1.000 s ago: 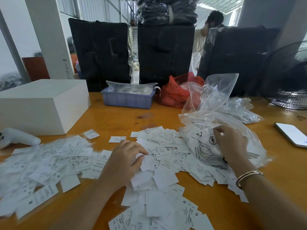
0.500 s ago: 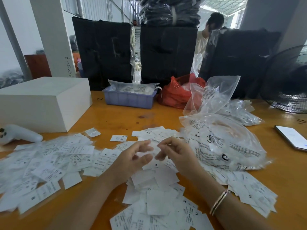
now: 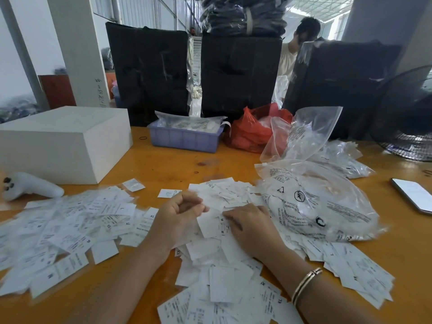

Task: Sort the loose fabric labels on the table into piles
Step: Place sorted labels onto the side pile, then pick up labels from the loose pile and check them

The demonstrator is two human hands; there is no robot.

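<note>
Fingers: left [image 3: 184,206] curled, empty | right [image 3: 236,215] flat on labels [image 3: 211,226] | bag [image 3: 327,206] beside.

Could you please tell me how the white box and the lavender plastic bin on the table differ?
The white box is larger, closed and plain on every visible side; the lavender plastic bin is smaller, open-topped and ribbed, with bagged labels heaped above its rim. The box stands at the far left, the bin nearer the middle. Both are rectangular and stand on the orange table.
</note>
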